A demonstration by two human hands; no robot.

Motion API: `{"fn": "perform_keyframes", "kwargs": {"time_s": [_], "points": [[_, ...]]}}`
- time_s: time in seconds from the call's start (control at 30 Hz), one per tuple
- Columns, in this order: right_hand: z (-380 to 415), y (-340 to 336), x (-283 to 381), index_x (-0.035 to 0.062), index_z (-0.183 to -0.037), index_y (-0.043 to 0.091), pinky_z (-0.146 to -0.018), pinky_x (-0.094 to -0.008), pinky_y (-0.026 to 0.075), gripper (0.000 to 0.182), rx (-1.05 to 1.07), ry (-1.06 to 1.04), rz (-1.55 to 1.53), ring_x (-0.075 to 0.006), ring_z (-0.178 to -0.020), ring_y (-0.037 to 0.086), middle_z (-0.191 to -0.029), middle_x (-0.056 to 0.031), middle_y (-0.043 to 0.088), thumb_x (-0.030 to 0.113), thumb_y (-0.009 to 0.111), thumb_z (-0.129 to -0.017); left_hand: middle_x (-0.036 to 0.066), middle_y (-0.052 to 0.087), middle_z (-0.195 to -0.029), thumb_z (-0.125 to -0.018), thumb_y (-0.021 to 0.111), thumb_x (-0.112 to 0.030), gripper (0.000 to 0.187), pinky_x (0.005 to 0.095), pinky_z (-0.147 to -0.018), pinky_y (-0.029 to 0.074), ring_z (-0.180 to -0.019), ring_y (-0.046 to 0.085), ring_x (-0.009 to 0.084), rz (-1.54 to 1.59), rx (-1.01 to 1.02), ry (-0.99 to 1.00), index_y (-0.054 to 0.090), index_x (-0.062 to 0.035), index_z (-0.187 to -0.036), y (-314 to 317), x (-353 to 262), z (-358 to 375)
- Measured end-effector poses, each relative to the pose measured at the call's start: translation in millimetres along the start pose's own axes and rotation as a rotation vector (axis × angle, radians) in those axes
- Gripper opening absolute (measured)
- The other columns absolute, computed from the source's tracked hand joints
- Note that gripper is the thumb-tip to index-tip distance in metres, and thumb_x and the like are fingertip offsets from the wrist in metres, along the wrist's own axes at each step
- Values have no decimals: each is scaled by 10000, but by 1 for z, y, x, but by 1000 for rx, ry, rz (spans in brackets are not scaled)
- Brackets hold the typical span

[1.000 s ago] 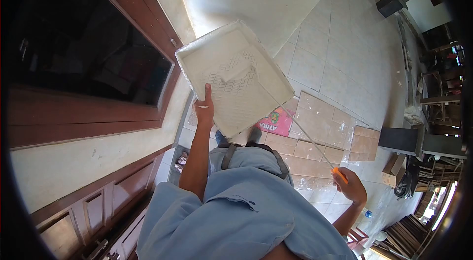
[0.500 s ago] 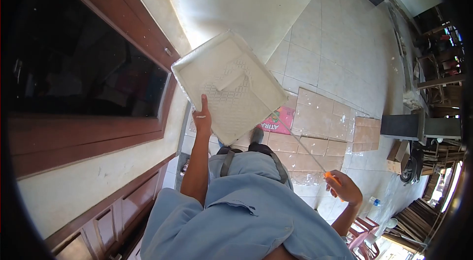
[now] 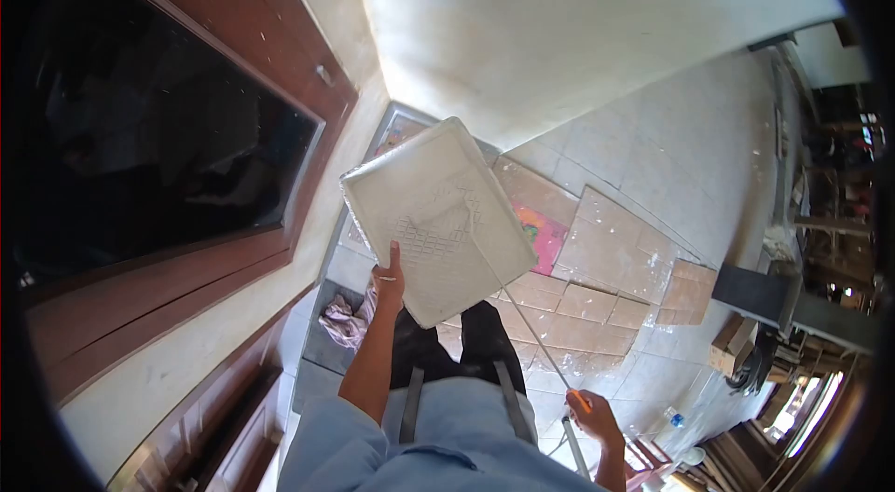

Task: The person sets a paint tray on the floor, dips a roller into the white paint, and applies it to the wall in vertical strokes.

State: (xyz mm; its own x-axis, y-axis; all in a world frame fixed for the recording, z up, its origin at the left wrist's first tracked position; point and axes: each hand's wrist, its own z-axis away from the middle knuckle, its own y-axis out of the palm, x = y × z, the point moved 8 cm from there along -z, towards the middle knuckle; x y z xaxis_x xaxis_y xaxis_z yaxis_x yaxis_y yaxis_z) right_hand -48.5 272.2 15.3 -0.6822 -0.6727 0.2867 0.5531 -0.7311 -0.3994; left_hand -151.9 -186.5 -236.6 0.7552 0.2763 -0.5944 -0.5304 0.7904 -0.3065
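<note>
My left hand (image 3: 388, 280) is closed on the near left edge of a paint tray (image 3: 424, 282), thumb lying over the rim. The tray is held tilted in front of me, its ribbed floor coated with cream-white paint. My right hand (image 3: 599, 420) grips the orange handle (image 3: 580, 399) of a paint roller. Its thin metal rod (image 3: 536, 338) runs up to the tray's right side and on into it. The roller head (image 3: 446, 220) appears to rest on the ribbed part, coated in the same paint, so its outline is hard to make out.
A dark window with a brown wooden frame (image 3: 317, 133) stands at left beside a pale wall (image 3: 522, 17). Paint-spotted cardboard sheets (image 3: 611, 240) cover floor tiles. A crumpled cloth (image 3: 345, 320) lies at lower left. A metal pole (image 3: 575, 448) stands near my right hand.
The view has shifted, showing more floor and my legs. The tray now sits lower in view, and my right hand with the roller handle is lower and further left.
</note>
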Motion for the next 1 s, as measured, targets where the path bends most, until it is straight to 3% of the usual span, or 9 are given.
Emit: {"fn": "perform_keyframes", "kwargs": {"time_s": [0.2,0.3,0.33,0.4,0.53,0.6,0.67,0.83,1.0], "points": [[-135,46,-24,24,-987,679,-607,-310,472,334,11,32,50,-150,-631,603,-668,-66,623,347,611,-937,245,638,-1111,-800,615,-695,923,379,-822,477,-959,613,273,-47,-94,-104,570,152,-1164,49,91,-95],[-224,72,-22,17,-1018,665,-605,-337,488,318,-15,-22,116,-197,-642,639,-680,-113,635,319,602,-944,178,644,-962,-790,619,-707,917,341,-762,465,-849,578,215,3,-134,-223,589,155,-1103,85,149,-161],[-252,81,-18,17,-1025,663,-601,-338,488,315,-21,-38,146,-204,-637,640,-678,-115,634,316,603,-943,106,568,-796,-769,624,-730,932,328,-700,440,-753,500,172,105,-116,-127,596,167,-1022,99,153,-178],[-304,100,-18,19,-1044,656,-591,-346,491,310,-16,-73,183,-232,-623,646,-674,-126,634,307,606,-942,88,517,-774,-748,621,-757,998,343,-693,439,-735,469,173,65,-33,-270,551,194,-1044,121,210,-236],[-388,133,-19,22,-1038,653,-584,-337,490,299,2,-37,208,-214,-606,642,-659,-117,631,302,599,-946,142,558,-874,-703,614,-806,1166,345,-741,456,-802,508,212,122,-117,-301,404,228,-1197,151,278,-334],[-421,143,-21,21,-1045,654,-578,-331,488,303,10,-27,224,-210,-597,637,-654,-113,629,303,597,-947,167,556,-942,-692,604,-822,1178,377,-791,459,-857,515,227,215,-150,-193,406,222,-1201,163,255,-356],[-451,149,-20,17,-1052,656,-565,-323,482,307,9,-10,240,-195,-572,619,-646,-107,627,300,601,-946,213,552,-1101,-703,592,-822,1201,421,-893,439,-971,529,257,258,-129,-267,374,219,-1262,176,277,-398],[-507,163,-11,12,-1049,657,-556,-322,474,291,8,-15,264,-173,-566,605,-624,-99,605,280,602,-950,244,517,-1252,-728,579,-809,1207,449,-988,388,-1106,514,304,226,-46,-239,308,178,-1368,189,302,-487],[-528,171,-1,15,-1097,637,-578,-330,478,320,50,-29,294,-190,-585,611,-645,-105,607,300,566,-968,231,529,-1298,-788,575,-750,1113,404,-1000,394,-1177,503,294,238,52,-209,290,124,-1416,188,302,-487]]}}
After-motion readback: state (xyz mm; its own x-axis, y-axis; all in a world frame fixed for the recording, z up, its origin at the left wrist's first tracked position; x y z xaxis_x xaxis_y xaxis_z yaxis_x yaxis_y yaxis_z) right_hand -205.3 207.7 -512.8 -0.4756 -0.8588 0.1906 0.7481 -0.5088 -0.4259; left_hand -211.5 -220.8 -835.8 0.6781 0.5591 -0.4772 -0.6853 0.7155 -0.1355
